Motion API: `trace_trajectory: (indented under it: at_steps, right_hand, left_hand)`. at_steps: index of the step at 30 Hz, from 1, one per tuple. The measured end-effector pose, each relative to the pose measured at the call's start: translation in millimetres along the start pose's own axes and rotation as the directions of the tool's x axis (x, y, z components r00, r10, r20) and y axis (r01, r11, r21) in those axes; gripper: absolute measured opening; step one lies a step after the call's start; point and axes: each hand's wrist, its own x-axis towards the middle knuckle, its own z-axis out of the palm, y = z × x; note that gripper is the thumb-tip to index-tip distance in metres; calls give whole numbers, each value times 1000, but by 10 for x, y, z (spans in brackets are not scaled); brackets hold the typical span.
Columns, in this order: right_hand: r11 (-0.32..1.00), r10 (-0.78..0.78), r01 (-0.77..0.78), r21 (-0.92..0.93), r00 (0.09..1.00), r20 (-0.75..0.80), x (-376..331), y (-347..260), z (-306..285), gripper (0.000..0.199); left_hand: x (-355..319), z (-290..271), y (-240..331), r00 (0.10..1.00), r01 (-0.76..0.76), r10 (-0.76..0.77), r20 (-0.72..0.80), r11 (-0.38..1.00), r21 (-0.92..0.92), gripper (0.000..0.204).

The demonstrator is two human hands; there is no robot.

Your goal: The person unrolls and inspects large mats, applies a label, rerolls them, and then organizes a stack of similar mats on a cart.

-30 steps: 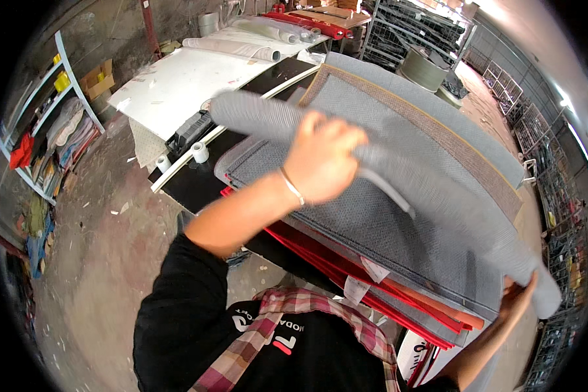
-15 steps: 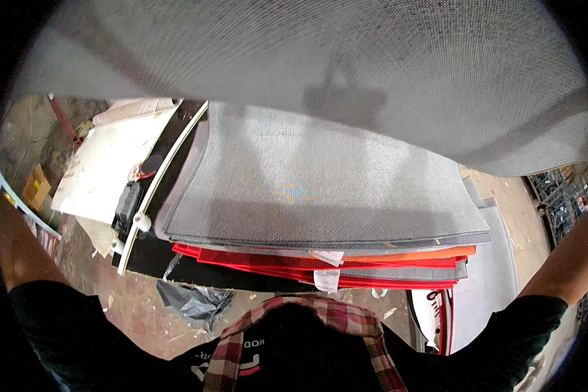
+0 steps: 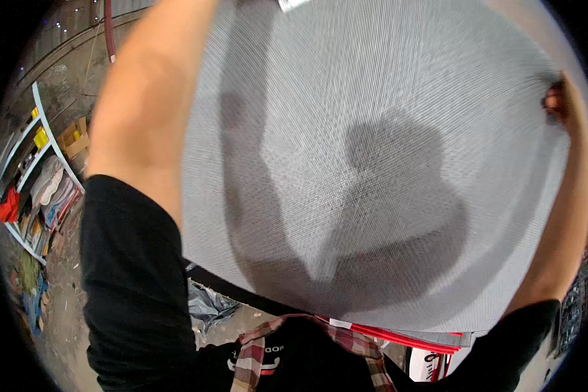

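A large grey mat (image 3: 307,163) with a fine ribbed weave is held up in front of me and fills most of the view. My right hand (image 3: 555,101) is closed on its right edge, the fingers partly dark and hidden. On the other side my left arm stretches upward past the mat's left edge, and its hand is beyond the top of the picture. A white label (image 3: 293,4) shows at the mat's upper edge. Shadows fall across the mat's face. Beneath its lower edge, red mats (image 3: 398,338) of a stack peek out with a white tag.
A light-blue metal rack (image 3: 40,121) with folded cloths stands at the left, near a cardboard box (image 3: 74,137). Crumpled dark plastic (image 3: 209,307) lies below the black table edge (image 3: 242,292). A dark crate-like rack (image 3: 571,307) is at the far right.
The grey mat has swung down and nearer, now covering the stack of grey and red mats. My left arm has risen and moved inward; my right hand has come into view on the mat's edge.
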Motion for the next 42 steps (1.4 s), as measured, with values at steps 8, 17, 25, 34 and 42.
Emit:
trace_trajectory:
  at_steps: [8, 17, 25, 34, 42]
  right_hand:
    - [838, -130, 438, -325, 739, 661, -1351, 1606, 1595, 30]
    - [793, 112, 497, -352, 448, 887, -3596, 2940, 1712, 56]
    - [848, -11, 434, -304, 588, 809, -3869, 2720, 2006, 44]
    - [795, -289, 430, -429, 889, 355, -4927, 2514, 1275, 47]
    - [797, 514, -361, -484, 826, 232, -6285, 2406, 1440, 39]
  left_hand:
    - [-538, 2206, -184, 943, -156, 189, 273, 978, -138, 27]
    - [-1904, 3850, 228, 735, 149, 368, 570, 732, -665, 28]
    - [-2007, 5013, -4, 843, 307, 266, 467, 476, -824, 30]
    - [-1410, 5065, -224, 854, -176, 318, 411, 921, -347, 30]
    - [-1754, 5347, 475, 814, -317, 579, 59, 526, -789, 25]
